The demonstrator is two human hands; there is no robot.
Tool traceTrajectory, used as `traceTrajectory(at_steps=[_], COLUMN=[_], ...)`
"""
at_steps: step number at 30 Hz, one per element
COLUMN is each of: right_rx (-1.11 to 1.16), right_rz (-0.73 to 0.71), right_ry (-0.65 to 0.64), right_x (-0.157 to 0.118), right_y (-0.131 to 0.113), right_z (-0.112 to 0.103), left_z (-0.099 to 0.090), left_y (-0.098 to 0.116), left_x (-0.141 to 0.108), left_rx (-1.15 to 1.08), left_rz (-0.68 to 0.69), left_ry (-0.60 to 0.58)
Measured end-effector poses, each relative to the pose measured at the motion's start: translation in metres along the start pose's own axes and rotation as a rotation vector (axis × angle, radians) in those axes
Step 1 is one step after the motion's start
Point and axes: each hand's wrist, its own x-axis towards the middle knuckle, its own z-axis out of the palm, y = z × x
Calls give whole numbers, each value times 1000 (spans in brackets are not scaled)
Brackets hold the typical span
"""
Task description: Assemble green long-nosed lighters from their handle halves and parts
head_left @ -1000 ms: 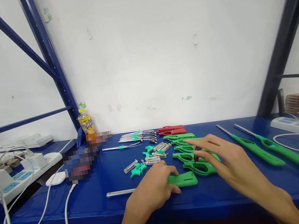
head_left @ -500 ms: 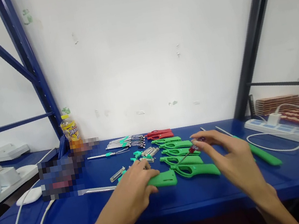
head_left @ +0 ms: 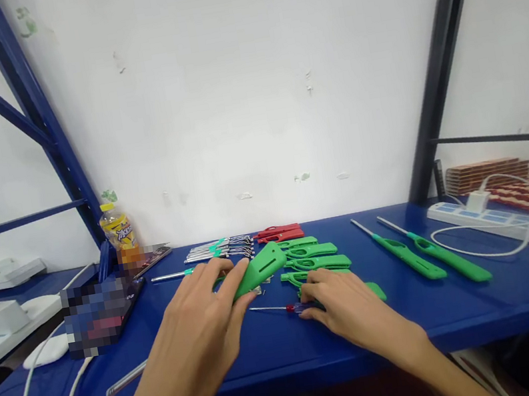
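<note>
Left hand [head_left: 201, 313] is pinching a green lighter [head_left: 262, 267] mid-frame. Screwdriver [head_left: 290, 308] points frame-left from right hand [head_left: 342, 296], can't tell if gripped.

- Green lighter [head_left: 261, 269]: slotted handle raised, tilted up rightward; metal tube slanting down leftward.
- Screwdriver [head_left: 290, 308]: red-and-clear handle partly hidden, near-level, thin shaft pointing left.
</note>
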Motion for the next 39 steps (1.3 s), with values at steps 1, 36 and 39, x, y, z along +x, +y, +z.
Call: traceTrajectory(at_steps=[1, 36, 39], right_rx=[0, 1213, 1199], right_rz=[0, -266, -277], right_ry=[7, -172, -233], right_x=[1, -13, -12], right_y=[1, -5, -8], right_z=[1, -21, -17], left_z=[-1, 37, 42], left_y=[2, 0, -1], left_x=[2, 3, 2], left_rx=[33, -167, -106], left_rz=[14, 43, 52], left_ry=[14, -135, -127])
